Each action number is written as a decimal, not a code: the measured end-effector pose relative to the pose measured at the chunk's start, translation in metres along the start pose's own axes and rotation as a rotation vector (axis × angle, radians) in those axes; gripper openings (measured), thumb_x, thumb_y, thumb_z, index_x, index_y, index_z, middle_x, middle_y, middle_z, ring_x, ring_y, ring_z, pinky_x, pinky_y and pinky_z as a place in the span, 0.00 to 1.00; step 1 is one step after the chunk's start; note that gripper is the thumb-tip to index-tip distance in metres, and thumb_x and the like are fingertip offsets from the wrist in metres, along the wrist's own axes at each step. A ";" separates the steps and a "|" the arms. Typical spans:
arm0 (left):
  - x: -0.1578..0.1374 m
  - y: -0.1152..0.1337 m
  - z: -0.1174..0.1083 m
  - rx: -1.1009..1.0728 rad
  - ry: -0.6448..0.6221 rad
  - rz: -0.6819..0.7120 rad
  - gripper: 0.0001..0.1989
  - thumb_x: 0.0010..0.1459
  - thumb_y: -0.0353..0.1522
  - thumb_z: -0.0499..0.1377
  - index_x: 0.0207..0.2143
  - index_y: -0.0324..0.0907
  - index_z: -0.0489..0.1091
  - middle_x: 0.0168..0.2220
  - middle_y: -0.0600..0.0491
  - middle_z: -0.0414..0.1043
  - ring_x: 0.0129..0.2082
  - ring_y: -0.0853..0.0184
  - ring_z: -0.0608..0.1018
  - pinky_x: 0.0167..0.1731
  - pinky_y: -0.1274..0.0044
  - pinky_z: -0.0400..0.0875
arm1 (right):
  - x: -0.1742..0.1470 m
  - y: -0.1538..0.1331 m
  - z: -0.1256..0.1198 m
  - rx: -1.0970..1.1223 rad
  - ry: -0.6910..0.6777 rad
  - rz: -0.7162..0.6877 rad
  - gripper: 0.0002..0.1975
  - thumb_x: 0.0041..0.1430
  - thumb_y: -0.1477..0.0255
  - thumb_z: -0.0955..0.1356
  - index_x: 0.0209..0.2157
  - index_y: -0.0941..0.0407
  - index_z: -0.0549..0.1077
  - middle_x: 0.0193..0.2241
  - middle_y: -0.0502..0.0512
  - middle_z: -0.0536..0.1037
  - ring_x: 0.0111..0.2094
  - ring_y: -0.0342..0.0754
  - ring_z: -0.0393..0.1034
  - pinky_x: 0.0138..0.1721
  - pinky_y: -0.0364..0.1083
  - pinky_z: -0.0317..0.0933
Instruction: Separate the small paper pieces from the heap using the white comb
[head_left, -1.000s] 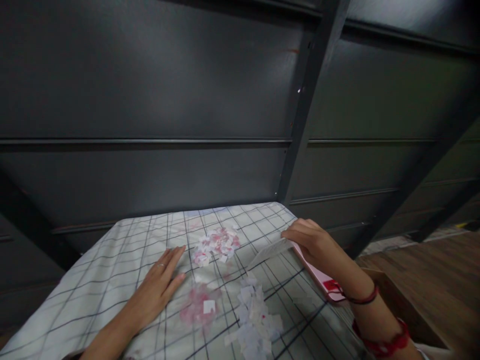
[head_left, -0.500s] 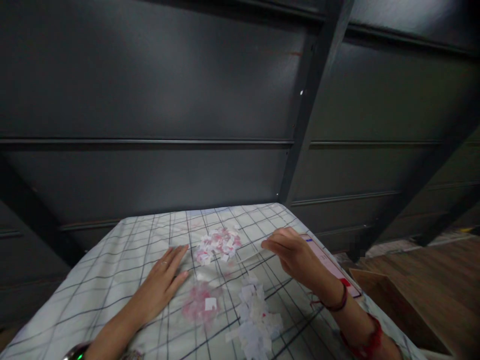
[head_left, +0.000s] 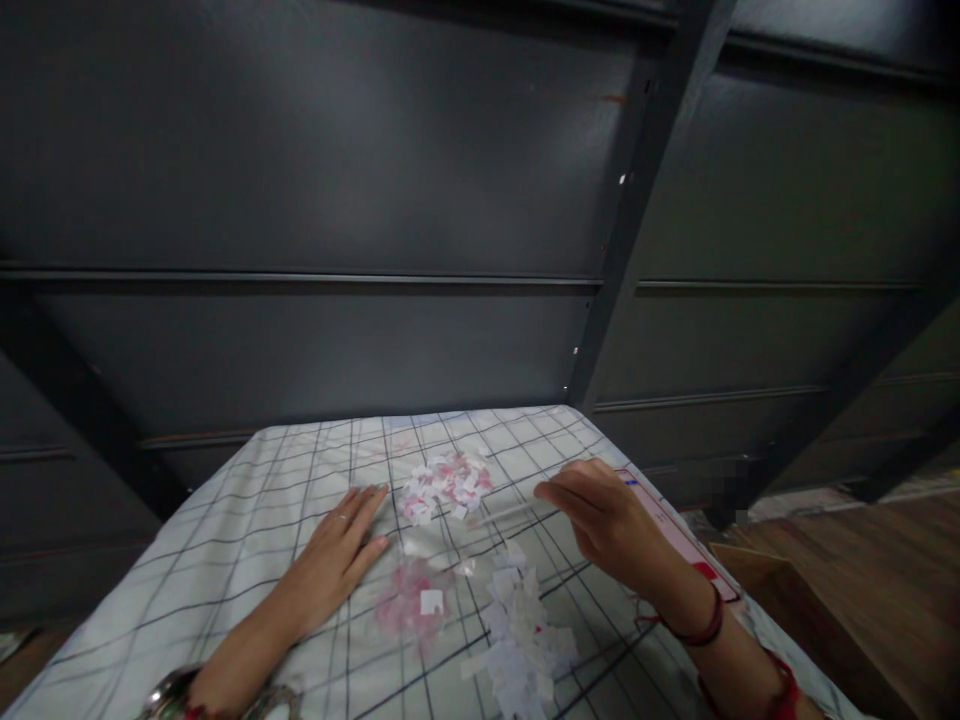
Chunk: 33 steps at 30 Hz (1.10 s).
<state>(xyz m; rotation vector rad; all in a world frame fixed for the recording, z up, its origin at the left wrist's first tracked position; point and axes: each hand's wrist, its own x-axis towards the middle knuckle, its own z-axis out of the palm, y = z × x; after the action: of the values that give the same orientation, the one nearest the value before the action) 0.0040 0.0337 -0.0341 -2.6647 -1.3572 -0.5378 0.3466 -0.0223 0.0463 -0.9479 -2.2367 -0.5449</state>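
Note:
My left hand (head_left: 330,550) lies flat on the checked cloth (head_left: 300,480), its fingers stretched and nothing in them. In a pinch, my right hand (head_left: 607,515) holds a thin pale stick (head_left: 506,514) that points left, its far tip blurred. Close to that tip is a heap of pink and white paper bits (head_left: 448,487). A small white paper piece (head_left: 431,602) rests on a blurred pink patch (head_left: 401,610) in front of my left hand. White paper scraps (head_left: 517,640) are heaped nearer me, below the stick.
A pink-screened phone or tablet (head_left: 675,535) lies at the right edge, partly behind my right forearm. An open cardboard box (head_left: 780,600) stands on the floor to the right. Dark metal panels (head_left: 375,340) rise behind the table.
The whole view has shifted slightly, so everything appears a little further right. My left hand still lies flat, and my right hand keeps its pinch on the stick.

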 end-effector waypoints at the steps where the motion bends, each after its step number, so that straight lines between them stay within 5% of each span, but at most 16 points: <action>1: 0.000 -0.001 0.001 0.000 0.002 0.001 0.27 0.66 0.43 0.42 0.64 0.46 0.44 0.60 0.46 0.57 0.59 0.54 0.59 0.53 0.62 0.59 | 0.000 0.000 0.001 -0.027 -0.001 0.006 0.18 0.50 0.88 0.56 0.35 0.57 0.70 0.27 0.54 0.69 0.29 0.46 0.57 0.29 0.46 0.52; 21: 0.000 -0.001 0.000 -0.001 -0.004 0.016 0.27 0.65 0.44 0.42 0.63 0.46 0.47 0.60 0.47 0.57 0.59 0.54 0.59 0.53 0.62 0.60 | 0.001 -0.003 -0.004 0.065 -0.021 0.024 0.19 0.49 0.88 0.56 0.36 0.57 0.70 0.28 0.54 0.69 0.29 0.45 0.58 0.30 0.45 0.54; 27: 0.000 0.000 0.000 -0.004 -0.009 0.021 0.26 0.66 0.44 0.42 0.63 0.46 0.47 0.60 0.46 0.57 0.59 0.54 0.59 0.53 0.62 0.59 | 0.002 0.005 -0.008 -0.092 -0.069 0.063 0.20 0.43 0.90 0.56 0.33 0.58 0.70 0.24 0.54 0.68 0.27 0.46 0.57 0.28 0.45 0.52; 33: 0.001 0.002 -0.004 0.014 -0.028 0.021 0.26 0.66 0.44 0.39 0.63 0.43 0.48 0.60 0.44 0.57 0.59 0.54 0.59 0.53 0.62 0.59 | 0.002 -0.001 -0.003 -0.011 -0.029 0.035 0.17 0.49 0.89 0.57 0.33 0.58 0.70 0.26 0.54 0.68 0.28 0.46 0.57 0.29 0.45 0.53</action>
<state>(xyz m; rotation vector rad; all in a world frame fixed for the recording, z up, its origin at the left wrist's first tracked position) 0.0054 0.0326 -0.0298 -2.6820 -1.3328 -0.4889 0.3461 -0.0234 0.0496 -1.0049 -2.2408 -0.5316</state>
